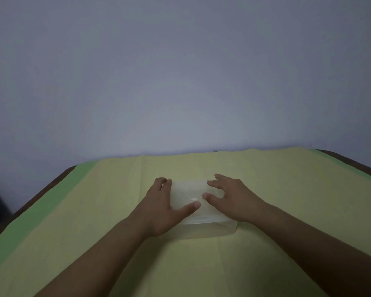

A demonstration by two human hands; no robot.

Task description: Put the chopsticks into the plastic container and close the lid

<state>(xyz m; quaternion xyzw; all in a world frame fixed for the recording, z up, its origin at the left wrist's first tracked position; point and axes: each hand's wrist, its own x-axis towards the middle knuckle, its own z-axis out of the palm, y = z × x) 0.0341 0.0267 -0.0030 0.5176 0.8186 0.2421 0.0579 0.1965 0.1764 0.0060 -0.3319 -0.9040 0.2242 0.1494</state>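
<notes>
A translucent plastic container (210,229) stands in the middle of the table with its cloudy lid (187,190) lying flat on top. My left hand (161,202) rests on the lid's left side, fingers curled over the far left edge and thumb stretched across the top. On the lid's right side lies my right hand (234,197), fingers spread and thumb pointing toward the left thumb. No chopsticks show; the blurred walls hide whatever is inside.
A yellow cloth (201,264) with green borders covers the dark wooden table (356,162). A plain pale wall rises right behind the far edge. A dark shape sits at the far left edge of the view.
</notes>
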